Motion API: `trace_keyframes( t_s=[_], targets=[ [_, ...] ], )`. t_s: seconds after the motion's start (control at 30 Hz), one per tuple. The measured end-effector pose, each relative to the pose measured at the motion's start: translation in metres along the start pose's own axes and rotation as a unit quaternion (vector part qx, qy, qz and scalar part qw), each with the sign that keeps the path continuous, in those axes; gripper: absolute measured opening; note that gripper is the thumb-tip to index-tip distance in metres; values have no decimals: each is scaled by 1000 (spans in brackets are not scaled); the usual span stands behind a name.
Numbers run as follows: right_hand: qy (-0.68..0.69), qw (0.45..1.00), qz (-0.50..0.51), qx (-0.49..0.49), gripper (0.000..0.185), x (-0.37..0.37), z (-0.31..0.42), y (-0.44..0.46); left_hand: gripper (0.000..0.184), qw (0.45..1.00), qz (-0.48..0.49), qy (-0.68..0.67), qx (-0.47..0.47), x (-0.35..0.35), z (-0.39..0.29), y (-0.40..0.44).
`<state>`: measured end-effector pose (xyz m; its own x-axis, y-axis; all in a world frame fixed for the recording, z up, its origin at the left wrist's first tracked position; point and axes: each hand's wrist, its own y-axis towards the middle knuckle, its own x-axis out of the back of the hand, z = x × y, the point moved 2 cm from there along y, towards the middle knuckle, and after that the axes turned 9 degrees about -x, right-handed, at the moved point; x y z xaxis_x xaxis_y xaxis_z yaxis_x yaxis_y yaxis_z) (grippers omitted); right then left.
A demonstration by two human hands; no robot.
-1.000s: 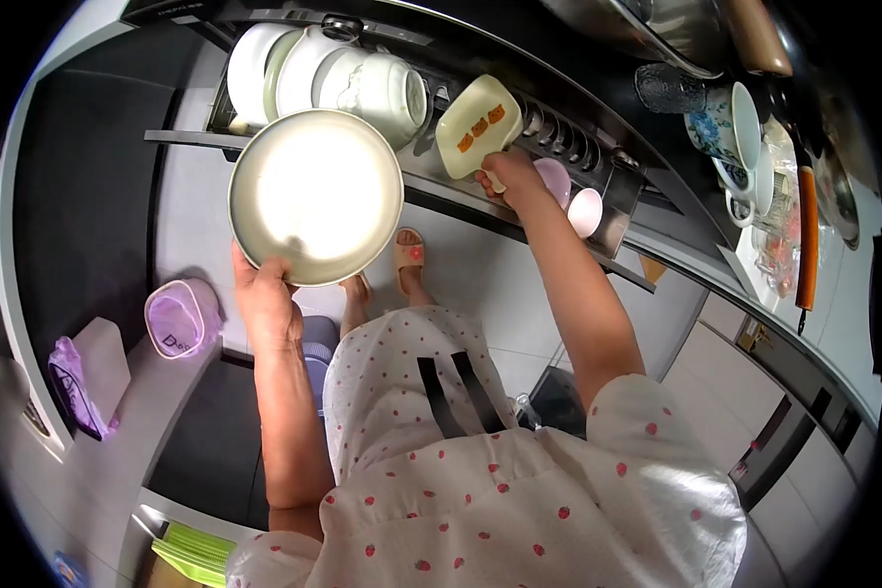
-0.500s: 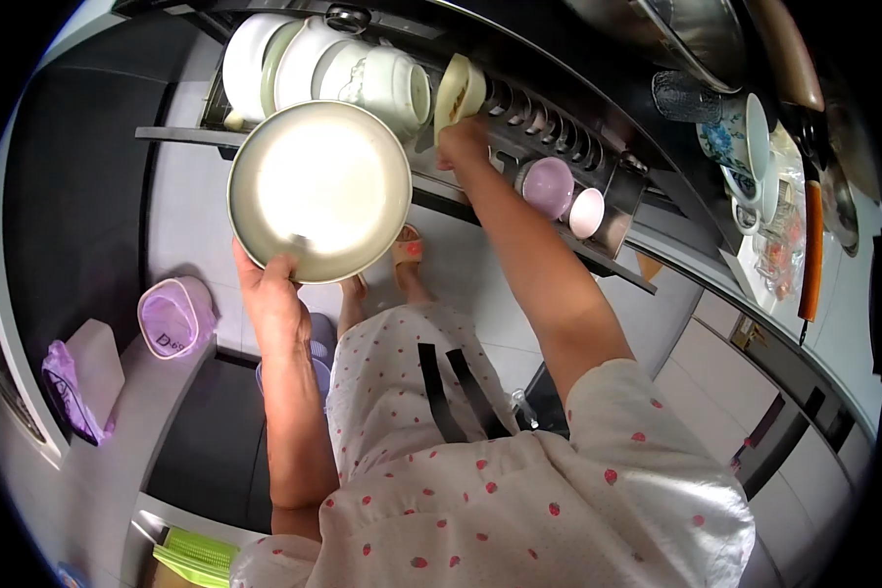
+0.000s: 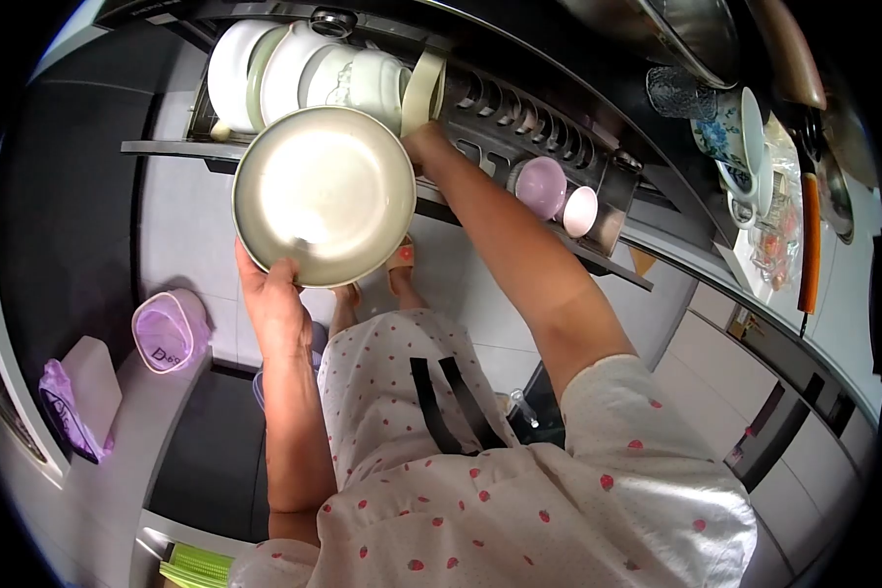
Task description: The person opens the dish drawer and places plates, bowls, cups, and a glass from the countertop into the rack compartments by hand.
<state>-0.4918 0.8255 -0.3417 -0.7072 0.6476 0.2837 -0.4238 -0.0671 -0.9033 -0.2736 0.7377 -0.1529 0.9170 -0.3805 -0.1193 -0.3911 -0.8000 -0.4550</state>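
My left hand (image 3: pixel 272 294) is closed on the near rim of a round, pale plate (image 3: pixel 323 196), thumb on its upper face. Bright glare covers the plate's middle. Over the pull-out dish rack (image 3: pixel 181 149), my right hand (image 3: pixel 423 145) grips a pale yellow-green bowl (image 3: pixel 422 93) tilted on its edge; the fingers are partly hidden. Directly left of that bowl is a white patterned bowl (image 3: pixel 358 80) in a row of upright dishes. I cannot tell whether the two bowls touch. A white plate (image 3: pixel 231 76) stands at the row's left end.
A pink bowl (image 3: pixel 541 188) and a small white-pink bowl (image 3: pixel 580 211) sit at the rack's right end, below curved metal dividers (image 3: pixel 519 116). A flowered cup (image 3: pixel 725 132) stands on the counter at right. A purple-lined bin (image 3: pixel 171 331) is at left.
My right hand has moved left with the yellow-green bowl, up to the white patterned bowl. The plate in my left hand stays nearly in place. The view has shifted slightly.
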Motion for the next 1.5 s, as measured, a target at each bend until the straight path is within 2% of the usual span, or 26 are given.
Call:
trace_keyframes(
  t_s=[0.07,0.13,0.27,0.3,0.33,0.37,0.4,0.47,0.5,0.57,0.67,0.73,0.8,0.9,1.0,1.03,1.07,1.13,1.2,1.27,1.3,1.33,1.37,1.4,1.43,1.5],
  targets=[
    [13,1000,12,10,84,0,2,-3,57,1000,6,2,-2,3,2,0],
    [22,996,39,79,81,3,8,-19,57,1000,9,8,-6,4,2,-2],
    [75,994,58,46,73,19,0,-26,57,1000,6,17,1,4,-4,-5],
    [-20,993,20,114,56,22,-15,5,57,1000,15,13,1,4,-4,-5],
    [-114,977,-19,179,41,27,-9,-13,57,1000,24,9,1,4,-5,-6],
    [-35,984,36,169,48,43,-13,-34,57,1000,24,9,0,2,-5,-6],
    [42,982,91,157,56,58,-3,-103,57,1000,30,2,7,-2,-5,-6],
    [208,944,205,152,51,68,-19,-129,57,999,35,-5,13,-12,-4,-7],
    [208,944,205,153,51,72,-24,-141,56,998,54,-24,21,-19,-1,-8],
    [276,897,266,219,53,80,-24,-167,53,994,83,-45,51,-38,-1,-12],
    [294,898,265,191,53,92,-21,-189,49,988,116,-42,94,-65,6,-19],
    [327,892,265,165,54,103,-19,-196,47,987,131,-45,81,-83,13,-22],
    [331,908,214,140,53,113,-21,-204,46,986,143,-47,71,-98,17,-25],
    [358,913,150,128,48,127,-34,-184,46,974,203,55,81,-116,12,-21],
    [407,890,173,111,44,142,-44,-168,48,959,241,97,116,-124,22,-8],
    [412,891,160,109,42,145,-43,-171,48,963,217,148,62,-123,21,-7],
    [409,892,161,108,42,150,-45,-167,48,964,214,147,63,-121,21,-7],
    [351,924,114,98,41,166,-53,-148,42,982,168,86,10,-110,18,0],
    [333,932,110,92,36,176,-59,-128,34,983,163,90,-10,-97,14,0],
    [250,957,29,141,42,181,-53,-129,31,985,157,68,-16,-88,12,-4],
    [202,962,-52,178,55,178,-52,-123,28,987,147,68,-5,-85,12,-7],
    [201,962,-51,177,55,178,-50,-118,28,987,144,68,-5,-82,13,-9],
    [48,977,-143,153,61,178,-48,-115,27,987,151,60,-5,-80,16,-11],
    [-107,959,-231,124,67,179,-45,-112,27,986,158,52,-6,-78,18,-13],
    [-110,959,-230,125,67,179,-42,-107,26,986,157,50,2,-77,20,-15],
    [-188,950,-246,38,72,176,-38,-95,25,986,159,49,-2,-74,25,-16]
  ],
)
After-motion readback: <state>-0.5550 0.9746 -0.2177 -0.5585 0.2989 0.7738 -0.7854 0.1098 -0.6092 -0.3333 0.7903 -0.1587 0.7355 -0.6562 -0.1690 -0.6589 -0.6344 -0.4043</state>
